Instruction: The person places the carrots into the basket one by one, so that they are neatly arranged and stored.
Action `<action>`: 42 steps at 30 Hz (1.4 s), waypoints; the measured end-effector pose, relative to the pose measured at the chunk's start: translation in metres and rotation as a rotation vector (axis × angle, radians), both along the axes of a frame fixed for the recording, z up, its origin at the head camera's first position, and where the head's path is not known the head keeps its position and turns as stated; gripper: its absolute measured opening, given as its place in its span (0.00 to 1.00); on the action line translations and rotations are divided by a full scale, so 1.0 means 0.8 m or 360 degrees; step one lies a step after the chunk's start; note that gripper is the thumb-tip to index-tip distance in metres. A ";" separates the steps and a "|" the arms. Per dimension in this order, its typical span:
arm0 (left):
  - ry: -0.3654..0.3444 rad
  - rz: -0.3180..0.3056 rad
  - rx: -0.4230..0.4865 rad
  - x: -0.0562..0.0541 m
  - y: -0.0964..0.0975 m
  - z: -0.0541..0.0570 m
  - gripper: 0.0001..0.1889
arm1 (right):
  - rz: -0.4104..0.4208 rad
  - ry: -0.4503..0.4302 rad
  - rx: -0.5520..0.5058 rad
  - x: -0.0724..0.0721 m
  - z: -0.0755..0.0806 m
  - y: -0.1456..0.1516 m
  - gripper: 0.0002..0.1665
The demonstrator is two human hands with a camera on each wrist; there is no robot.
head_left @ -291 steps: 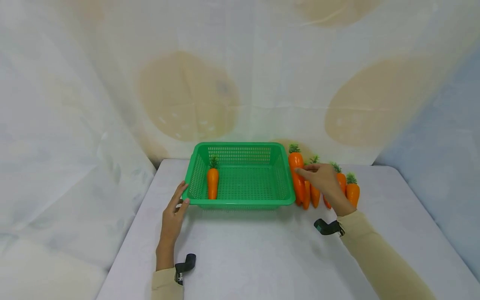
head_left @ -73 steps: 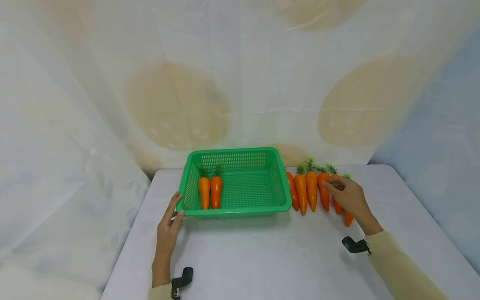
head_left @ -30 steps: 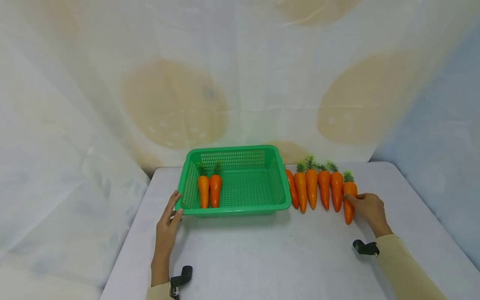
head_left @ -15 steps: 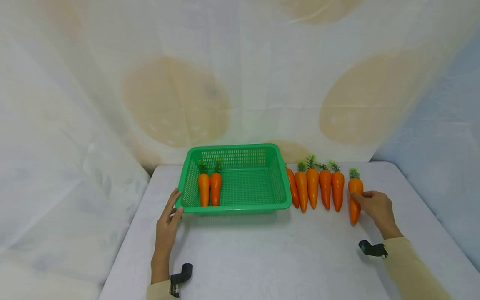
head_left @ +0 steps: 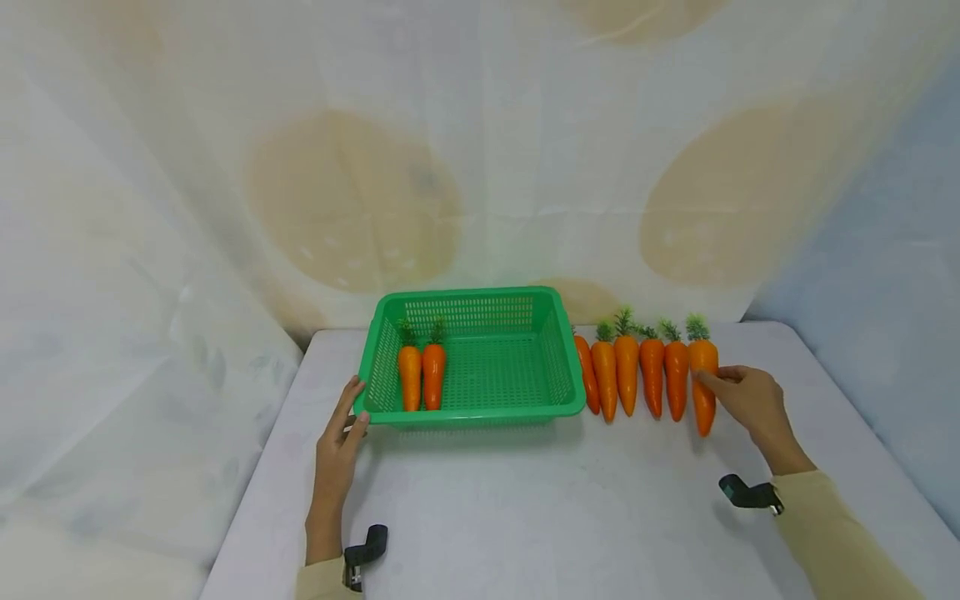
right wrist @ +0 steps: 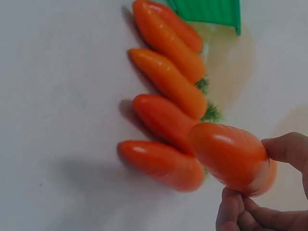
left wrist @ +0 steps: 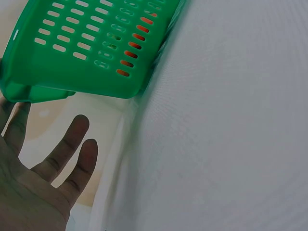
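In the head view, my right hand (head_left: pixel 756 404) pinches an orange carrot (head_left: pixel 703 379) with a green leafy top, at the right end of a row of carrots (head_left: pixel 651 375). In the right wrist view, the held carrot (right wrist: pixel 233 156) is raised off the table between thumb and fingers. At the front left corner of a green plastic basket (head_left: pixel 491 415), my left hand (head_left: pixel 335 462) touches the rim with fingers spread. Two fingers (left wrist: pixel 79 166) extend straight below the basket wall in the left wrist view. Inside the basket, at its left, lie two carrots (head_left: pixel 433 375) side by side.
The carrot row lies on a white-covered table (head_left: pixel 540 508), right of the basket; its leftmost carrot (head_left: pixel 587 375) is partly hidden by the basket's rim. A pale patterned cloth (head_left: pixel 495 167) hangs behind the table. Black wrist cameras (head_left: pixel 750 493) sit on both wrists.
A second carrot has joined the first in the basket. My right hand has moved to the rightmost carrot, gripped it, shifted it right, then lifted it slightly back. The left hand stays at the basket.
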State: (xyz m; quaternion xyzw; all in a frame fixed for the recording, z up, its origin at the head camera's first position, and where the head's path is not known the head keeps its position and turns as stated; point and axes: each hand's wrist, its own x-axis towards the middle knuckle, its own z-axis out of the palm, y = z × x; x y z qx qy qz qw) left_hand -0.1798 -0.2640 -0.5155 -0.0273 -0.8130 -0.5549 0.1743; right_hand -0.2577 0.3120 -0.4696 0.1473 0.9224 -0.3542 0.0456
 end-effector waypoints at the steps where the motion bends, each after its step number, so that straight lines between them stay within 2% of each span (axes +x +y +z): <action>1: 0.0001 -0.0004 0.0001 0.000 0.000 -0.001 0.25 | 0.0007 0.0014 0.0003 0.001 0.004 -0.003 0.53; 8: 0.0019 -0.0011 0.0008 -0.002 -0.001 -0.002 0.25 | 0.0042 0.0089 -0.0013 0.001 0.025 -0.031 0.52; 23: -0.0015 0.0020 -0.0025 0.001 0.001 0.000 0.25 | 0.0152 0.0135 -0.0048 0.002 0.043 -0.073 0.53; 33: -0.0022 0.0047 -0.0023 0.001 0.001 -0.001 0.25 | 0.0235 0.0196 -0.0092 -0.001 0.055 -0.102 0.50; 42: 0.0003 0.0007 -0.0016 -0.001 0.001 -0.001 0.25 | 0.0312 0.0226 -0.0086 -0.009 0.061 -0.130 0.48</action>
